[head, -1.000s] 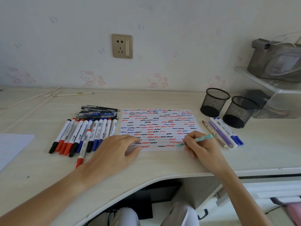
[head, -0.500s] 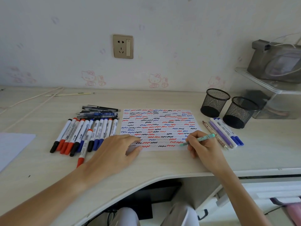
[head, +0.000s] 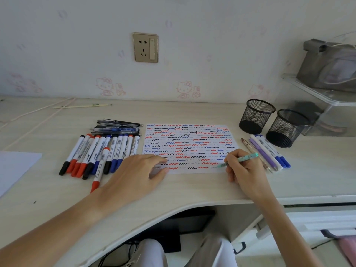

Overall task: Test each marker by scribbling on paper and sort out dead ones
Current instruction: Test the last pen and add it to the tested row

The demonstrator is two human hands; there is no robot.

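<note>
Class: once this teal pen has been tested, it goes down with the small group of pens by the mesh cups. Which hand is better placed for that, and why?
Right. The right hand already grips the teal pen beside that group; the left hand lies flat on the paper.

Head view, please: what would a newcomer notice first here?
The white paper sheet covered in red, blue and black squiggles lies mid-desk. The right hand grips a teal pen at its near right corner, while the left hand presses its near left corner beside a row of white-barrelled markers.
</note>
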